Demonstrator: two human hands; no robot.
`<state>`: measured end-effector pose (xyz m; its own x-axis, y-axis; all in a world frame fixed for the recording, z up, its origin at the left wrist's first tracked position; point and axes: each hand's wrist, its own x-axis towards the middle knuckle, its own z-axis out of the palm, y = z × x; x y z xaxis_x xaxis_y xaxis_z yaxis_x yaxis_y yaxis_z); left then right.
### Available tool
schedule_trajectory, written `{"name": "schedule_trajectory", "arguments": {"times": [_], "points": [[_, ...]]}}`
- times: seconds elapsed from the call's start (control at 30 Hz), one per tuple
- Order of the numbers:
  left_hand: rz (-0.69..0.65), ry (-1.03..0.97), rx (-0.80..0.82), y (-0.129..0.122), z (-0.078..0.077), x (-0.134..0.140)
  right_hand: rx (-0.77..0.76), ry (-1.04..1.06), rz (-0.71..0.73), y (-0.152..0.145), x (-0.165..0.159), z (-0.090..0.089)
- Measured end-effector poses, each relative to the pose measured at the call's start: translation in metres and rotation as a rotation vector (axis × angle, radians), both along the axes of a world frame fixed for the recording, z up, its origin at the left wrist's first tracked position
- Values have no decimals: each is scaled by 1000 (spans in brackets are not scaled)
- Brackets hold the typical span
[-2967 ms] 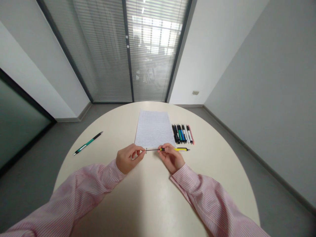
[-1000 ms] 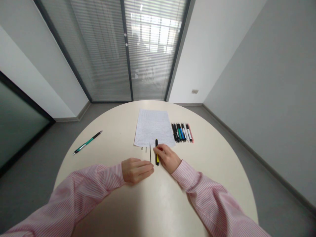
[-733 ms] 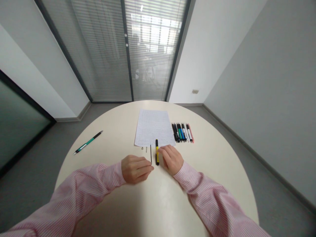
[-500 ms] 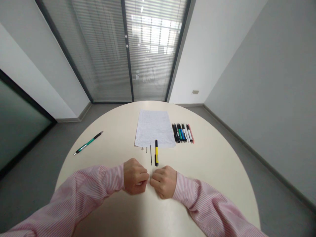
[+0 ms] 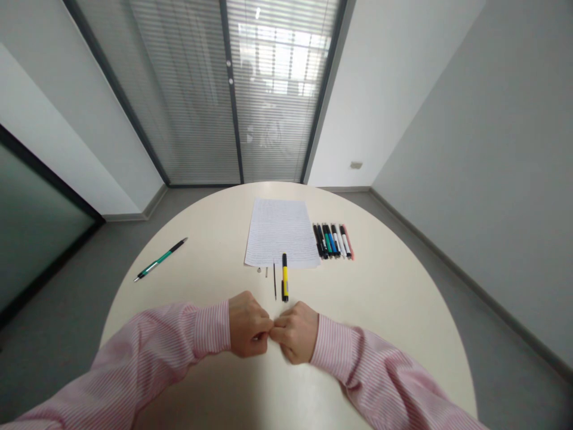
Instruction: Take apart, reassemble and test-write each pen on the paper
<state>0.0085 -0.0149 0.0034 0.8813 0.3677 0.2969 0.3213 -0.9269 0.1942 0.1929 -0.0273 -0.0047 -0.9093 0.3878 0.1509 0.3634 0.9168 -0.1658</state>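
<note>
Over the near part of the table, my left hand and my right hand meet knuckle to knuckle. Both are closed, with fingers curled in, and whatever they may hold is hidden. Just beyond them lies a yellow and black pen, its upper end on the paper. To its left are a thin black pen refill, a tiny spring-like piece and a small round metallic part.
A written-on sheet of paper lies at the table's far middle. Right of it is a row of several pens. A green and black pen rests at the left. The round table has a curved edge.
My hands have come together: the left moved slightly right, the right slightly left, and their fingers now touch. The pens, paper and small parts stay in place.
</note>
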Motion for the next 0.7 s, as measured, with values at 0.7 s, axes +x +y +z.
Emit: {"name": "schedule_trajectory", "arguments": {"times": [0.7], "points": [[14,23,-31,1,-3,-2,-121,232,-563,39,9,9]]}}
